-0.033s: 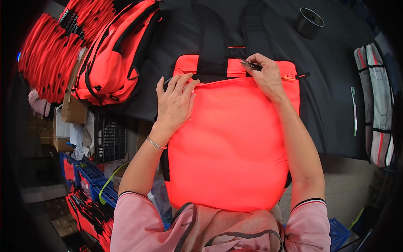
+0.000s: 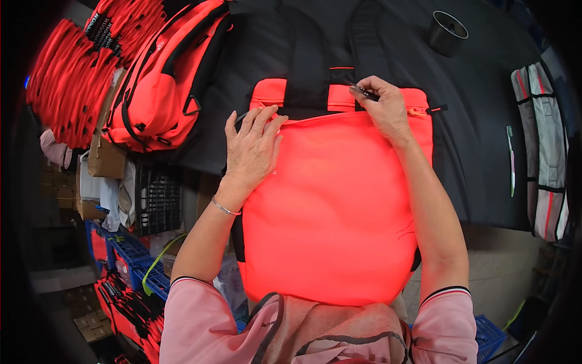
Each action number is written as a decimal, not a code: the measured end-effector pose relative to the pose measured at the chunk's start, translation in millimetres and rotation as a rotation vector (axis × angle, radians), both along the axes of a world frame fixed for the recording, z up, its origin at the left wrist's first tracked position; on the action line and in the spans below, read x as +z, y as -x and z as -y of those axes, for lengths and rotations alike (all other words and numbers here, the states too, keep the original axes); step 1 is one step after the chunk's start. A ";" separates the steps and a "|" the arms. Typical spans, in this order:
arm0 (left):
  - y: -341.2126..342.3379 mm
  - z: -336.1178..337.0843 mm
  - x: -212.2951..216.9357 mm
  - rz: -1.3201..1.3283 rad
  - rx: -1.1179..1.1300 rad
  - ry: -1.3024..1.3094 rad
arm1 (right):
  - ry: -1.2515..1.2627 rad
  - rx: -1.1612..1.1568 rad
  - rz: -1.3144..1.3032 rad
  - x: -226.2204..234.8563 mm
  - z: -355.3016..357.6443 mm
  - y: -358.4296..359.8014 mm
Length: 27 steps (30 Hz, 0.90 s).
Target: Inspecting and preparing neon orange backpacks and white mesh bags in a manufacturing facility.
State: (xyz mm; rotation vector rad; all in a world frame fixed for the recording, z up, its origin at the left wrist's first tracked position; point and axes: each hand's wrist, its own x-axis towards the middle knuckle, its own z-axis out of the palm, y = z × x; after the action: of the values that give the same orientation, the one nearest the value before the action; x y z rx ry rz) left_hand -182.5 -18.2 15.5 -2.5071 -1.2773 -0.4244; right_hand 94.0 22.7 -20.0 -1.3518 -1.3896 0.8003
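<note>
there is only one view, from a wide fisheye camera on the person's head. it looks steeply down and a little forward, so the forearms enter from the lower edge and reach up toward the middle. the camera is close: an orange backpack [image 2: 336, 206] on the black table [image 2: 479, 151] fills the centre. the picture is upright, its left is the person's left, and straight edges bend near the dark round rim.

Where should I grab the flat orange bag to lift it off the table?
Take the orange bag by its black top handle, coming from the far edge. The body lies flat and broad, offering no edge to pinch, while the handle sits clear between the left hand and right hand.
</note>
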 end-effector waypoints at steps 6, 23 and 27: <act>3.2 -1.9 -3.5 0.089 -0.018 0.019 | 0.019 -0.024 -0.660 11.5 -5.0 -20.3; -105.7 20.6 -28.0 0.221 -0.326 0.320 | 0.051 -0.020 -0.714 9.6 -9.4 -22.7; -106.1 19.9 -26.4 0.299 -0.349 0.352 | 0.163 -0.042 -0.697 23.5 -25.1 -25.3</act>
State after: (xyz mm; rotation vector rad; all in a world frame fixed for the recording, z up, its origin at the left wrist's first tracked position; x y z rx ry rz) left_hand -76.4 -38.1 -10.9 -3.0760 -1.0852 -0.7339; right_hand 119.3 47.8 3.4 -1.0603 -0.7569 1.2296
